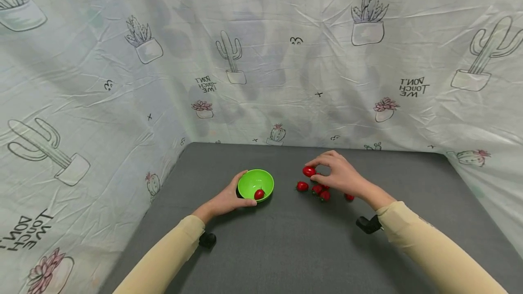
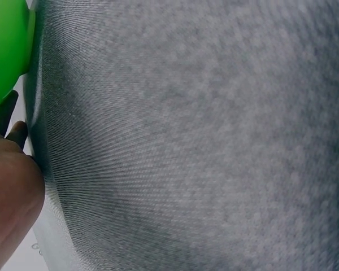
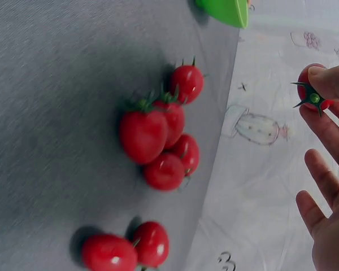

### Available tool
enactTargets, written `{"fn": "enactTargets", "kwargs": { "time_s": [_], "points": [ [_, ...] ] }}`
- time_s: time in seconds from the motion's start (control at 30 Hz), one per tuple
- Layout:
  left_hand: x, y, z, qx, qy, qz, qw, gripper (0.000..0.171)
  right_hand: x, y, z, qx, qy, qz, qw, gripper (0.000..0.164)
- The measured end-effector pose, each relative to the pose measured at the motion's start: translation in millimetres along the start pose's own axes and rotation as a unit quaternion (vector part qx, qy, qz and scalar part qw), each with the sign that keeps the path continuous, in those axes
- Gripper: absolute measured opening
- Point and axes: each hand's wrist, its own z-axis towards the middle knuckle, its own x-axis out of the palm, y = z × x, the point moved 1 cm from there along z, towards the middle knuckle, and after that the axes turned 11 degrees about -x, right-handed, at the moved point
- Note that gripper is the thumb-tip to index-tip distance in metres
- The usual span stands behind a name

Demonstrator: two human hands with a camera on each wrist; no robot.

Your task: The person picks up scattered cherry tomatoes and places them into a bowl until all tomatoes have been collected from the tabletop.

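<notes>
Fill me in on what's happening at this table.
A person's left hand holds a green bowl with one tomato inside. Their right hand pinches a second tomato between thumb and fingers, off to the right of the bowl. More tomatoes lie on the gray table around and below that hand, not yet in the bowl.
</notes>
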Motion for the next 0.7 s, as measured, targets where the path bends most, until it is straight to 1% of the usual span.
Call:
{"fn": "enactTargets", "kwargs": {
  "time_s": [0.17, 0.47, 0.7],
  "points": [
    [-0.8, -1.3, -0.4, 0.001, -0.001, -0.002, 1.0, 0.111, 8, 5, 14, -0.013, 0.011, -0.003, 1.0, 0.031],
    [-1.3, 0.3, 1.4, 0.002, -0.001, 0.002, 1.0, 0.111, 20, 11, 30, -0.008, 0.022, 0.009, 1.0, 0.03],
    [-1.4, 1.7, 2.5, 0.003, 0.001, -0.005, 1.0, 0.111, 30, 15, 46, -0.004, 0.026, 0.022, 0.999, 0.029]
  ]
}}
